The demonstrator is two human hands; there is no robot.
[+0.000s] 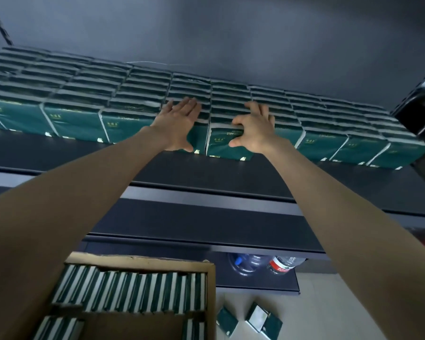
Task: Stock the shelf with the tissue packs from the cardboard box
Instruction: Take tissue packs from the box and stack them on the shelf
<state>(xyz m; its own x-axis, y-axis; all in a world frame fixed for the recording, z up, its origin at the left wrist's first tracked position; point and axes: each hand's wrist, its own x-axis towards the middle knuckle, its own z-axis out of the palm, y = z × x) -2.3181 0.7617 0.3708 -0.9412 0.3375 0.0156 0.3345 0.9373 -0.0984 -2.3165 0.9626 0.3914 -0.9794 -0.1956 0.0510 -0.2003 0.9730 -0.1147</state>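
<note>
On the shelf [231, 173], the right hand [254, 130] had its fingers [237, 123] pinching the front tissue pack [222, 148]; the left hand [179, 123] lay flat alongside, fingers released.

Shelf [206, 173] held long rows of dark green tissue packs [71, 94], standing side by side, filling it left to right. Left hand [179, 126] lay flat on the pack tops, fingers straight, thumb down the front face. Right hand [253, 128] gripped the front pack [221, 146] with curled fingers, thumb on its face. Below, open cardboard box [211, 285] with boxed packs [133, 290] on edge, partly emptied. Loose packs [263, 320] lay on the floor [329, 310] beside the box. Bottles [285, 263] lay on the lowest shelf level.
</note>
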